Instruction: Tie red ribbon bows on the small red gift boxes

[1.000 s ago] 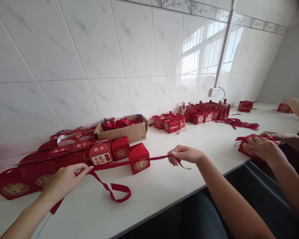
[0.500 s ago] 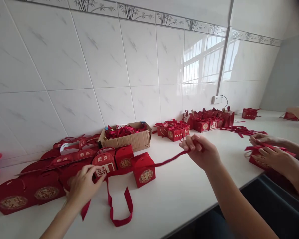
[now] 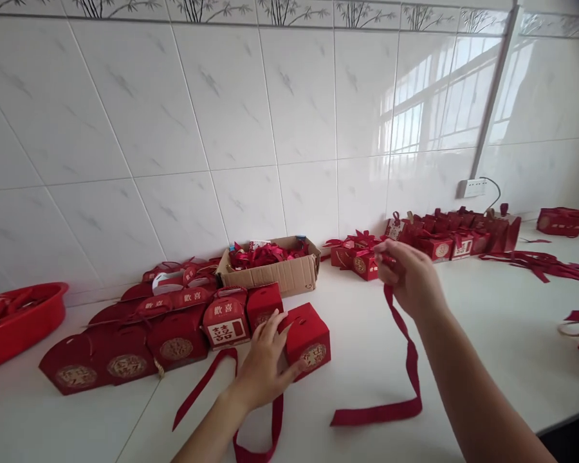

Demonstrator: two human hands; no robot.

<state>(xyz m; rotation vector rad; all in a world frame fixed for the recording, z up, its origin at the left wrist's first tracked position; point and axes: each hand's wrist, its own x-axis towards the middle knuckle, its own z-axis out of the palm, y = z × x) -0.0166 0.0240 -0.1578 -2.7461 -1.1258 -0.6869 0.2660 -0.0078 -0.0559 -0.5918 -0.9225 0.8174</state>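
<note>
My right hand (image 3: pixel 408 276) is raised above the white counter (image 3: pixel 487 334) and pinches one end of a red ribbon (image 3: pixel 405 360), which hangs down and curls flat on the counter. My left hand (image 3: pixel 265 360) reaches with fingers spread to a small red gift box (image 3: pixel 311 337) and touches its left side. A second red ribbon (image 3: pixel 207 386) lies looped on the counter under my left wrist.
Several red gift boxes (image 3: pixel 183 321) and flat box blanks (image 3: pixel 101 363) lie at the left. A cardboard box of ribbons (image 3: pixel 280 270) stands at the wall. A red basin (image 3: pixel 24 318) is at far left. More finished boxes (image 3: pixel 453 235) and loose ribbons (image 3: pixel 545 263) sit at the right.
My left hand let go of the ribbon and moved right to the red box. My right hand lifted its ribbon end, which now hangs free. The view turned left; the other person's hands left it.
</note>
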